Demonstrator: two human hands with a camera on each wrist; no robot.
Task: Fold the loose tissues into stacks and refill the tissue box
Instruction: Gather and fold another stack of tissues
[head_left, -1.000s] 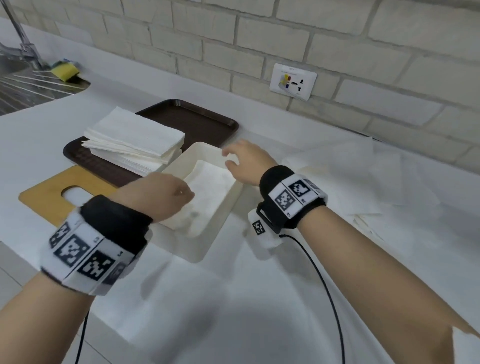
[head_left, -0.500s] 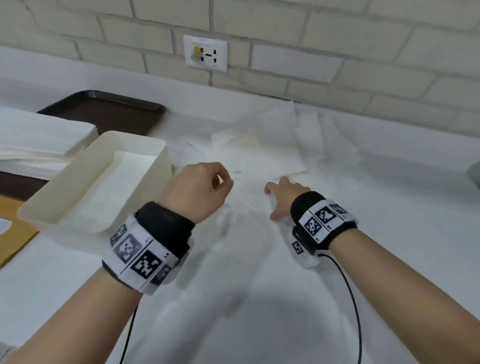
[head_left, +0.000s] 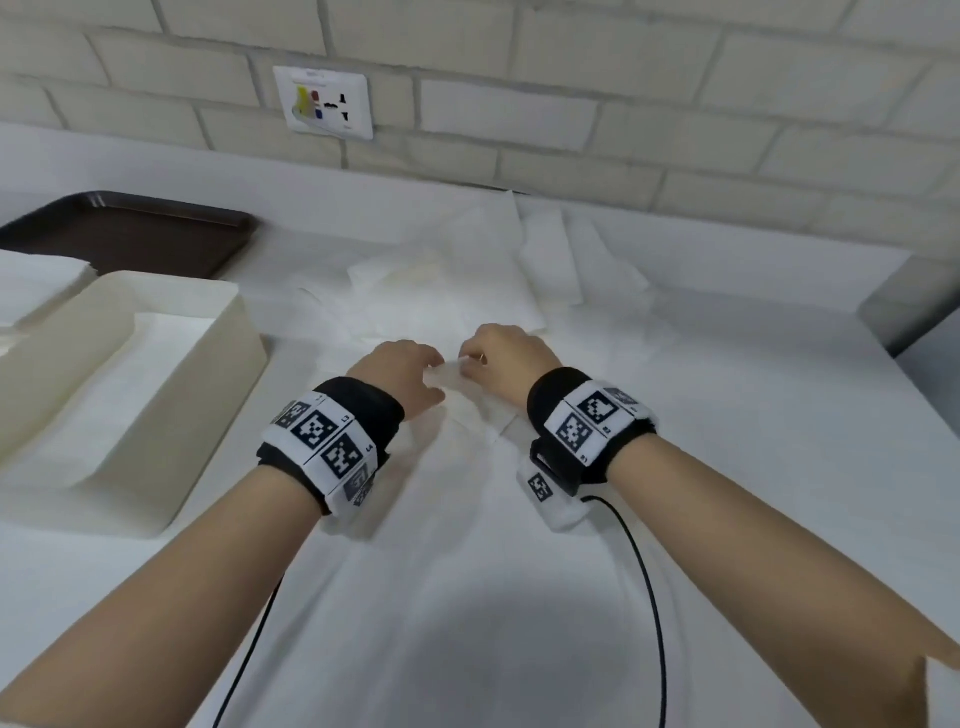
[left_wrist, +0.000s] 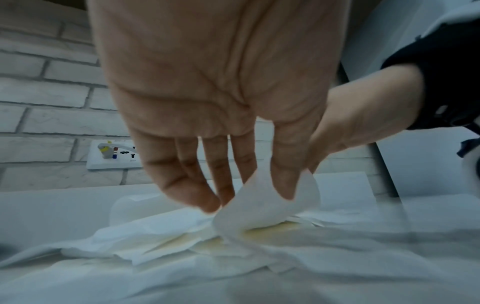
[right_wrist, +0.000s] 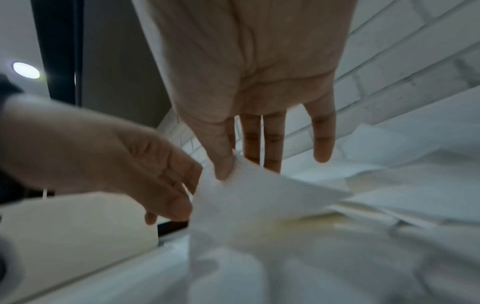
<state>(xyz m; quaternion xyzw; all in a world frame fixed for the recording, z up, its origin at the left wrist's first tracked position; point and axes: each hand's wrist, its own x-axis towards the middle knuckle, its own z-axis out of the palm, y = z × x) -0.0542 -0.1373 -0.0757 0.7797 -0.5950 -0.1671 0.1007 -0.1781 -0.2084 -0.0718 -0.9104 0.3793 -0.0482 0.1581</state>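
My left hand (head_left: 410, 371) and right hand (head_left: 506, 358) meet over the white counter, both holding one thin white tissue (head_left: 449, 376). In the left wrist view, my left thumb and forefinger pinch its curled corner (left_wrist: 259, 209). In the right wrist view, my right thumb pinches the tissue (right_wrist: 259, 197) against the fingers, and the left hand (right_wrist: 116, 160) touches its left edge. More loose tissues (head_left: 467, 280) lie crumpled beyond the hands. The cream tissue box (head_left: 228, 332) stands open at the left with folded tissues (head_left: 130, 374) inside.
A dark brown tray (head_left: 156, 228) sits behind the box, with a stack of folded tissues (head_left: 36, 275) at the far left. A wall socket (head_left: 324, 104) is on the brick wall. A grey object (head_left: 909, 306) stands at the right edge. Black cables (head_left: 649, 597) trail from my wrists.
Both hands left the box and moved right to the loose tissues. They came together and lifted one tissue's edge. The view has swung right.
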